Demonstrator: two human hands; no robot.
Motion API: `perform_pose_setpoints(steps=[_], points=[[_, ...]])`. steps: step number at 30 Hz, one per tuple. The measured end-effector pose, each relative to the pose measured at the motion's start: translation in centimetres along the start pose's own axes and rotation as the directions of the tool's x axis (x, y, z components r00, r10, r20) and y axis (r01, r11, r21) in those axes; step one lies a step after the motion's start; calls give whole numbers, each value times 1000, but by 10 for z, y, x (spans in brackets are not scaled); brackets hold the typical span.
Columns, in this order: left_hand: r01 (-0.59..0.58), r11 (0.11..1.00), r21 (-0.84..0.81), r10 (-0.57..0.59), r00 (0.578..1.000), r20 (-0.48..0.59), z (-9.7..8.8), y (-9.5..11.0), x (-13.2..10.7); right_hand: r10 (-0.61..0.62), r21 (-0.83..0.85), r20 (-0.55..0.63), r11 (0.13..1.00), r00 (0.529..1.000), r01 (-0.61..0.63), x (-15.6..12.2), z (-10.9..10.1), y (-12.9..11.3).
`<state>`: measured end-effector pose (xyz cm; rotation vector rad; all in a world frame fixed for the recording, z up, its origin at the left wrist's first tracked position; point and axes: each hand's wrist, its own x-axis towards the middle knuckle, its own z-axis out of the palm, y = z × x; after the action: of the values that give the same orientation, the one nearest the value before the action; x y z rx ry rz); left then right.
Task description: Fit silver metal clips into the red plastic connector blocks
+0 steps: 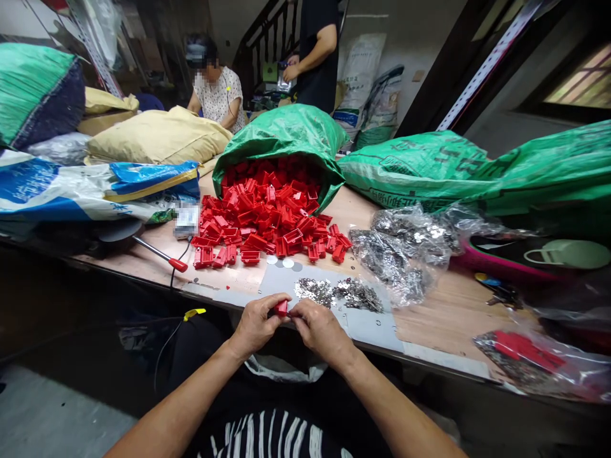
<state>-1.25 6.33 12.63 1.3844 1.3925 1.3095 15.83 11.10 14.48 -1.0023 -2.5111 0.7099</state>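
Grey-walled room [410,38]: seated co-worker [222,92] at far left, standing co-worker [319,51] at far centre.
Table [429,324]: pale, wood-look top, flat.
Green sack [286,130]: mouth open to the near side, loose red pieces [267,216] spilling out.
Grey sheet [367,324]: bears two heaps of metal parts [312,291].
Left hand [255,324]: thumb and fingers clamped on the red piece [281,308].
Right hand [322,327]: fingertips at its right end; cannot tell whether they grip.
Red piece: between both hands, at the near table edge; probably light, stiff plastic, slightly slippery; best pinched by its outer walls.

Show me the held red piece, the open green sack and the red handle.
Red piece [282,308]: head view, on its visible side.
Open green sack [284,130]: head view, on its top.
Red handle [178,264]: head view, on its middle.
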Motion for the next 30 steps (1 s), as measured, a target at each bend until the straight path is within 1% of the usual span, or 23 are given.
perform_pose_setpoints(steps=[2, 5, 8, 9, 10, 11, 12, 13, 14, 15, 16, 17, 19, 22, 25, 28, 30], points=[[2, 1000, -10, -2, 1000, -4, 0, 0, 0, 22, -14, -1, 1000, 1000, -22, -1, 1, -2], [-1, 1000, -19, 1, 1000, -17, -1, 2, -2, 25, 26, 9, 999, 1000, -25, -3, -1, -2], [-1, 1000, -29, 0, 999, -53, -1, 8, -7, 23, 126, -67, 992, 997, -15, -9, -6, -2], [13, 997, -72, -18, 997, -78, -1, 11, -9, 33, 179, -88, 984, 996, -17, -12, -8, -2], [35, 987, -156, -52, 993, -102, 0, 14, -12, 47, 241, -91, 970, 995, -24, -15, -10, -4], [68, 958, -280, -103, 988, -113, 1, 18, -15, 60, 306, -78, 951, 995, -33, -19, -12, -5], [110, 895, -433, -168, 981, -98, 2, 23, -18, 66, 365, -55, 930, 996, -41, -22, -14, -8], [160, 795, -584, -231, 972, -47, 3, 27, -20, 61, 413, -28, 910, 998, -44, -25, -16, -11], [218, 675, -705, -279, 960, 30, 5, 31, -23, 47, 446, -2, 894, 999, -41, -28, -18, -15], [274, 554, -786, -309, 944, 111, 6, 34, -26, 29, 464, 16, 885, 999, -34, -30, -19, -19], [320, 447, -835, -330, 927, 179, 8, 37, -28, 15, 471, 29, 882, 999, -27, -32, -19, -22], [352, 363, -863, -348, 910, 224, 9, 39, -30, 5, 470, 40, 882, 999, -23, -33, -19, -25], [376, 254, -891, -391, 883, 261, 12, 41, -34, -8, 453, 47, 891, 999, -14, -33, -19, -30], [386, 166, -908, -436, 854, 283, 14, 42, -38, -21, 423, 36, 906, 999, 4, -33, -18, -32], [386, 112, -916, -443, 844, 302, 15, 44, -40, -10, 412, 34, 911, 999, -5, -33, -18, -33], [382, 81, -921, -463, 832, 304, 16, 47, -41, -3, 418, 18, 908, 1000, -5, -33, -18, -33], [369, 80, -926, -478, 830, 289, 17, 49, -42, -2, 421, -7, 907, 1000, 5, -34, -16, -34]])
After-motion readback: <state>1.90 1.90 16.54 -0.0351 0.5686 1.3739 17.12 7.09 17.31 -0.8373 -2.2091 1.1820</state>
